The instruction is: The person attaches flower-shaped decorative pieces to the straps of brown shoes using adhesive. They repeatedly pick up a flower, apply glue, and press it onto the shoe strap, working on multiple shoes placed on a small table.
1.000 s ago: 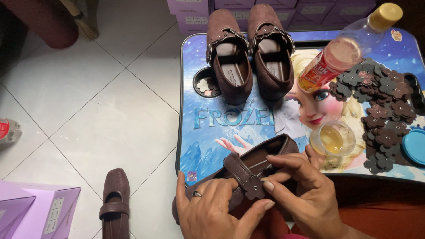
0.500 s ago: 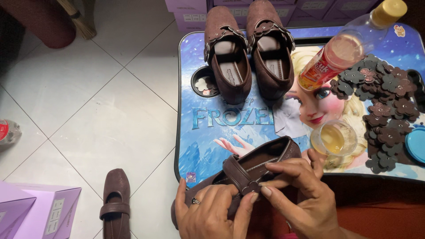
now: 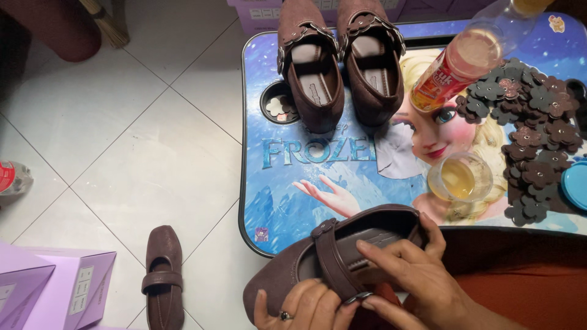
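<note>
A white tiled floor [image 3: 122, 153] is seen on the left, and a low table [image 3: 257, 201] with a blue cartoon picture on its top stands on it. On the far part of the table a pair of brown shoes [image 3: 339, 67] is placed, with a heap of brown flower pieces [image 3: 538, 140] at the right and a small cup of yellowish liquid [image 3: 460, 177] beside it. A brown strap shoe [image 3: 333, 256] is held at the near edge of the table, above the lap. It is gripped from below by the left hand [image 3: 306, 308], fingers curled around the sole. The fingers of the right hand [image 3: 422, 281] are closed on the heel side. The shoe is judged light and soft, with a suede-like surface that is not slippery; it is best taken by the sole and heel.
</note>
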